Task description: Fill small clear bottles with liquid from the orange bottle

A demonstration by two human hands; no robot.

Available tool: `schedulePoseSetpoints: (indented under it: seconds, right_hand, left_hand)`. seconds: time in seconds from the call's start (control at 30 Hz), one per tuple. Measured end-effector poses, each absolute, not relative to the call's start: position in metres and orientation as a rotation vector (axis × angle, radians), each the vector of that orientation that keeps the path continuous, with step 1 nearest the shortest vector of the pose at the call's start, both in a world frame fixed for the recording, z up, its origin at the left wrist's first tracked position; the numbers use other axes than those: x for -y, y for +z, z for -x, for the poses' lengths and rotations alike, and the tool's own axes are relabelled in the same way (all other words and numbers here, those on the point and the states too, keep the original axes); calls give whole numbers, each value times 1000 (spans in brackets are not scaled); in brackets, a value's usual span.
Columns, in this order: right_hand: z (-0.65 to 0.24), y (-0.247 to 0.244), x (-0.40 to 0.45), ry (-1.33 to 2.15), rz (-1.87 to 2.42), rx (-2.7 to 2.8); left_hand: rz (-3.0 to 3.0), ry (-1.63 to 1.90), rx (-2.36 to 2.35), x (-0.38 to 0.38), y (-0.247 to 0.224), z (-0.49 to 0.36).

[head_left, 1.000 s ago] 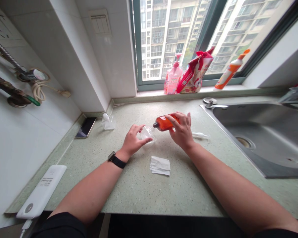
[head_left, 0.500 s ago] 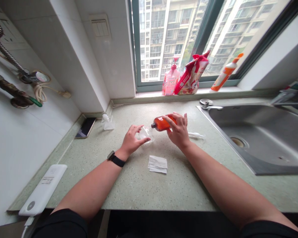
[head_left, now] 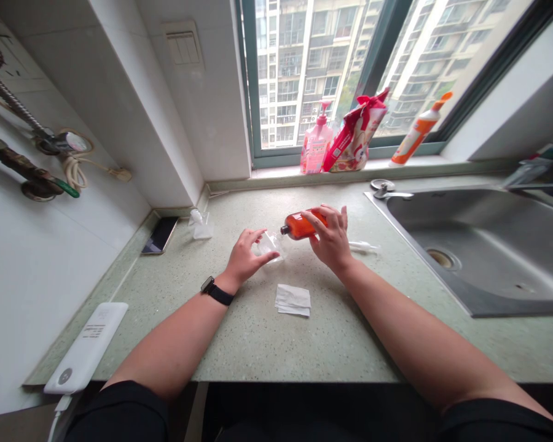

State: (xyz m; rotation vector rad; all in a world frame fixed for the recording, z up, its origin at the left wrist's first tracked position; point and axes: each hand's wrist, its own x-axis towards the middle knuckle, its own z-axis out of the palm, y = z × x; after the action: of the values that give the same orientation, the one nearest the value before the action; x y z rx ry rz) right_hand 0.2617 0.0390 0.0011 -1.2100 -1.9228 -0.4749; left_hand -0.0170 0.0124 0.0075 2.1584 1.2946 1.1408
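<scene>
My left hand [head_left: 249,255] grips a clear plastic container [head_left: 271,245] between thumb and fingers, tilted towards the bottle. In my right hand [head_left: 332,240] is an orange-red bottle [head_left: 300,225], held on its side with its dark, uncapped neck pointing left at the container's mouth. Whether liquid is flowing is too small to tell. A folded white tissue [head_left: 294,300] lies on the counter below my hands. Just right of my right hand lies a clear and white pump top [head_left: 365,247]. A small clear item with a white top [head_left: 200,225] stands at the back left.
A phone [head_left: 160,236] and a white power bank [head_left: 86,347] with a cable lie on the left of the counter [head_left: 239,344]. To the right is a steel sink [head_left: 488,245]. On the sill stand a pink pump bottle [head_left: 316,146], a red bag [head_left: 357,135] and an orange-white bottle [head_left: 417,135].
The view has shifted slightly. Both hands keep nearly the same pose, with the bottle and the container still in them.
</scene>
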Motion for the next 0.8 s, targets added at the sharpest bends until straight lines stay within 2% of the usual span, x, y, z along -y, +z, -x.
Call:
schedulePoseSetpoints:
  seconds: [0.8]
  right_hand:
    - [-262,4,-37,-482,1215,1933]
  left_hand:
    - [-2157,1135,-1292,-12,9,17]
